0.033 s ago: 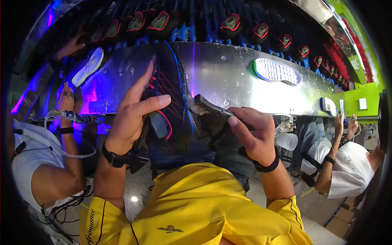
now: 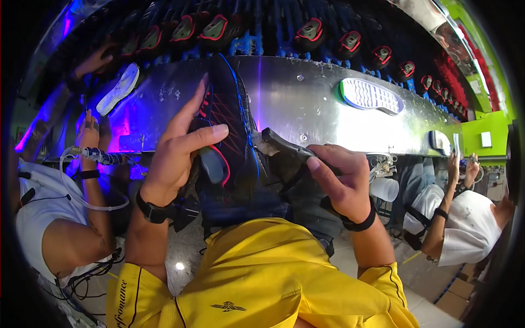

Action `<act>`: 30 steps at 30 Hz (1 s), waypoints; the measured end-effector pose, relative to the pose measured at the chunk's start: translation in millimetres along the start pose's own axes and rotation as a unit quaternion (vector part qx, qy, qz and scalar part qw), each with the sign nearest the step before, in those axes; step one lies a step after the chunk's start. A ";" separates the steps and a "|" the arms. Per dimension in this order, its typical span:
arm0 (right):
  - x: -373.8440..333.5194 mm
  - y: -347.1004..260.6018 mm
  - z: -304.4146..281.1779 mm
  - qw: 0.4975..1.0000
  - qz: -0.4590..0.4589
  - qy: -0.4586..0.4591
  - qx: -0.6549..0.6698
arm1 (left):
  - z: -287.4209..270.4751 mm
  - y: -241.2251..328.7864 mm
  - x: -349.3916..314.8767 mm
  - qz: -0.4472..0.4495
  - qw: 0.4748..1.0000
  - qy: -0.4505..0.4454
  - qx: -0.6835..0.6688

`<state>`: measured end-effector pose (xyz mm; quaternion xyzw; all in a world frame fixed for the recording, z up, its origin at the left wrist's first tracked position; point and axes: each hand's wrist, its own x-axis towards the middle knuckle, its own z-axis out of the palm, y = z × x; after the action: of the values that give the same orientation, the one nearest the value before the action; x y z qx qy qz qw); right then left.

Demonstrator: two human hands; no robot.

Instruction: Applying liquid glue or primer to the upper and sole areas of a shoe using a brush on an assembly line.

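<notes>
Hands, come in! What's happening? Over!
Left hand gripping black shoe upper with red lines. Right hand holding black-handled brush at shoe's right edge. White elongated patterned sole well clear.

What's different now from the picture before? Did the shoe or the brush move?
Nothing has visibly changed. The left hand still holds the black shoe, and the right hand still holds the brush with its tip at the shoe's edge. The white soles on the metal bench stayed put too, one on the left and two on the right.
</notes>
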<state>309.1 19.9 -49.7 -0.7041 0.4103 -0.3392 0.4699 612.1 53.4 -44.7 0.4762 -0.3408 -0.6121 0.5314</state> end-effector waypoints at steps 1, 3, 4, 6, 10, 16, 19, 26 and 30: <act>-0.8 -2.0 -3.5 1.000 0.011 -0.011 0.008 | 1.0 1.9 1.1 -0.007 1.000 0.001 -0.017; -1.5 -6.9 -9.1 1.000 0.020 -0.019 0.002 | 2.6 4.4 4.0 -0.009 1.000 0.014 -0.015; -1.8 -8.6 -11.4 0.999 0.029 -0.026 -0.004 | 3.4 5.2 5.4 -0.010 1.000 0.027 -0.012; -0.1 -10.1 -16.6 0.999 0.013 -0.025 -0.019 | 6.8 7.9 7.5 -0.023 0.998 0.048 -0.017; 10.9 -17.9 -28.2 0.995 -0.052 -0.013 -0.086 | 4.8 4.8 11.8 -0.068 0.992 0.104 -0.009; 32.5 -24.8 -39.5 0.982 -0.121 0.007 -0.146 | 0.4 2.4 13.5 -0.165 0.977 0.136 -0.004; 43.0 -28.4 -44.0 0.974 -0.157 0.011 -0.162 | 12.8 1.4 12.2 -0.169 0.973 0.147 -0.055; 60.3 -31.9 -52.2 0.965 -0.204 0.012 -0.164 | 21.7 13.1 2.0 -0.252 0.961 0.107 -0.022; 70.7 -30.5 -57.2 0.951 -0.248 0.003 -0.186 | 5.9 -4.1 1.0 -0.293 0.930 0.012 -0.222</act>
<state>298.2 -58.6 4.3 -0.8576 0.2800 -0.3648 0.2301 605.2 52.7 -46.8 0.4325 -0.0353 -0.7946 0.4247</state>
